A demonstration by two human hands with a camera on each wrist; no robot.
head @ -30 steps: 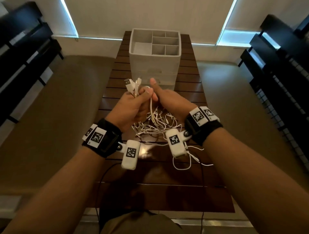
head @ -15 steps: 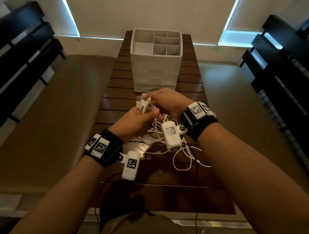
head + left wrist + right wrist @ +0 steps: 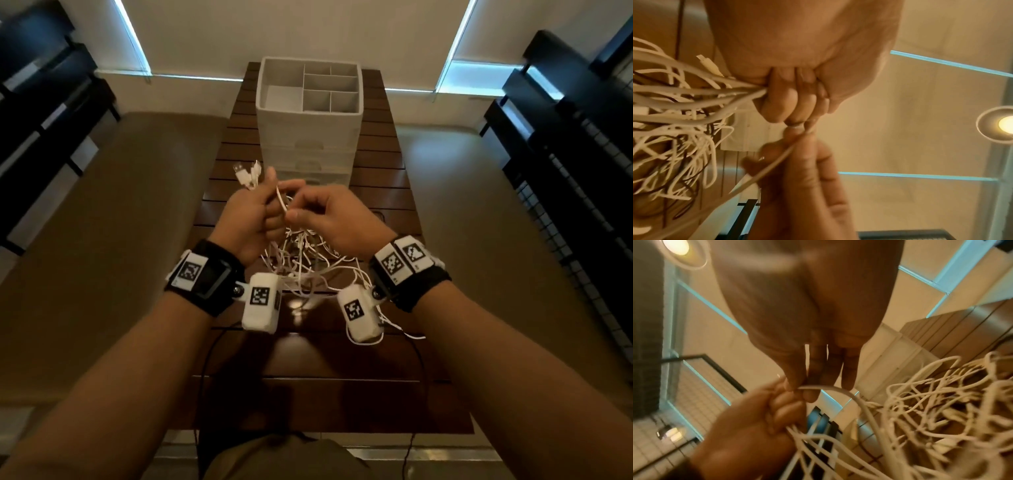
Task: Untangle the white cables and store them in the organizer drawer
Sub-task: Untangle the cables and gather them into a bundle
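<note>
A tangle of white cables (image 3: 308, 260) hangs between my two hands above the wooden table (image 3: 308, 394). My left hand (image 3: 251, 216) grips a bunch of them in its fist, and several plug ends (image 3: 245, 173) stick up past the thumb. In the left wrist view the curled fingers (image 3: 785, 105) clamp the strands (image 3: 694, 91). My right hand (image 3: 329, 214) pinches one single cable (image 3: 281, 202) between thumb and fingertips, right beside the left fist; the right wrist view shows that strand (image 3: 838, 390) arching down into the tangle (image 3: 941, 410). The white organizer (image 3: 310, 137) stands behind, its drawers closed.
The organizer's top tray (image 3: 281, 99) has several compartments. Some cable loops (image 3: 363, 337) trail onto the table under my right wrist. Dark shelving (image 3: 565, 154) stands at the right and dark furniture (image 3: 44, 120) at the left. A thin black wire (image 3: 205, 370) runs off the table's near edge.
Both hands have risen from the table with the cable bunch. My right hand has moved off the top of the bunch and now pinches one strand beside the left fist.
</note>
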